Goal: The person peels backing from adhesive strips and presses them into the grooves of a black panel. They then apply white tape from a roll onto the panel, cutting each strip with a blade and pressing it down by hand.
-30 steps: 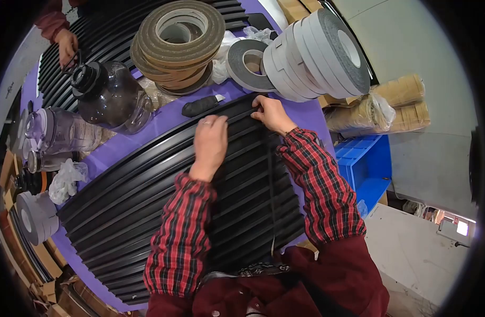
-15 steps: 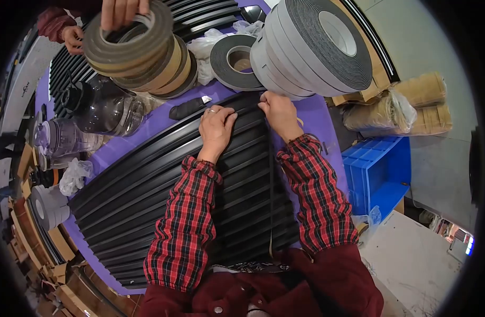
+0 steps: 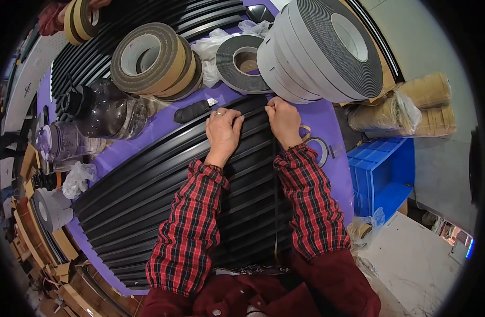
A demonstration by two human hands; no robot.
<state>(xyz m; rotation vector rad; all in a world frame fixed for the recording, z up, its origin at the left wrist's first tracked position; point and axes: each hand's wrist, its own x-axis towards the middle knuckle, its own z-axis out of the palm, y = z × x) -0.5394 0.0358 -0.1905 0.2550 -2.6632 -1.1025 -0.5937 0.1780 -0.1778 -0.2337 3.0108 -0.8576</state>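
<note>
My left hand [image 3: 223,136], a ring on one finger, rests with bent fingers on the far edge of the black ribbed strips [image 3: 173,174], gripping the uppermost one. Close by on its right, my right hand [image 3: 284,122] is closed in a pinch at the strips' end. A narrow black tape [image 3: 275,211] with a pale edge runs from below its fingers toward my lap; the fingertips hide its upper end. Beside my right wrist lies a thin tape ring [image 3: 318,150], with a yellowish loop [image 3: 305,132] near it.
Grey foam tape rolls [image 3: 319,58] and brown-sided rolls [image 3: 152,61] stand behind my hands. Bottles [image 3: 107,111] and a dark wrapped object [image 3: 192,111] are left on the purple table [image 3: 335,179]. A blue crate [image 3: 382,177] stands right. Another person's hand [image 3: 97,4] holds two tape rolls [image 3: 79,22].
The other person has lifted two tape rolls off the brown-sided stack and carried them left. My right hand has shifted slightly down, and the tape ring beside my wrist now shows. The view has shifted slightly.
</note>
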